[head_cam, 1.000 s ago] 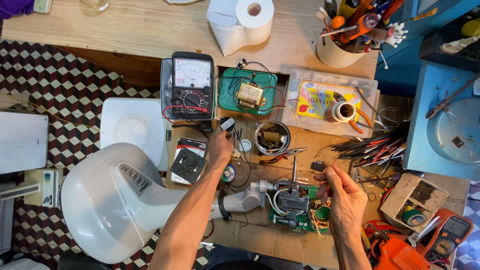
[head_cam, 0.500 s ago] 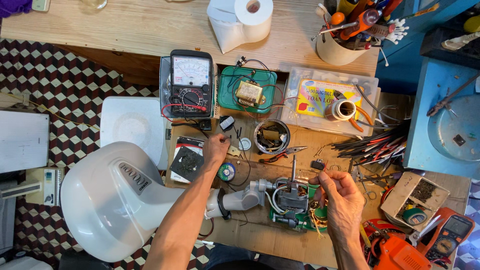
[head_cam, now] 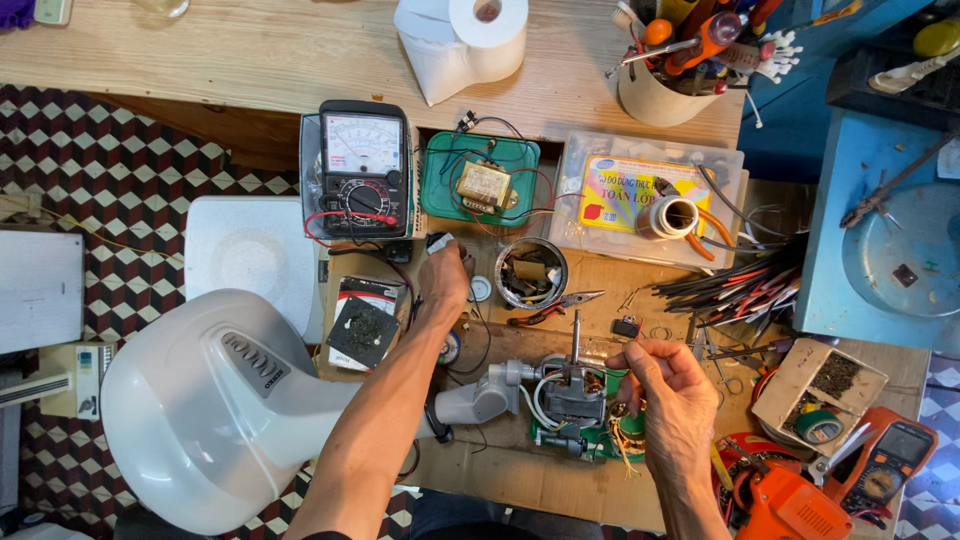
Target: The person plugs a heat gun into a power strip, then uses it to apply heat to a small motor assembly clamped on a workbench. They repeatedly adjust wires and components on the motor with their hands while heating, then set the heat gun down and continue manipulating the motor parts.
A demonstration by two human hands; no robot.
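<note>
The fan motor [head_cam: 572,400] lies near the front edge of the bench, grey and blocky, its thin steel shaft pointing straight to the far side. White wires loop off its left side toward a grey neck joined to the big white fan housing [head_cam: 200,410] at left. A small black-and-white probe tip [head_cam: 437,243] sits just beyond, near the meter.

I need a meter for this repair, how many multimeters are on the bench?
2. A black analog multimeter sits at top centre, beyond the left hand. An orange digital multimeter lies at the bottom right corner. Clutter could hide others.
</note>
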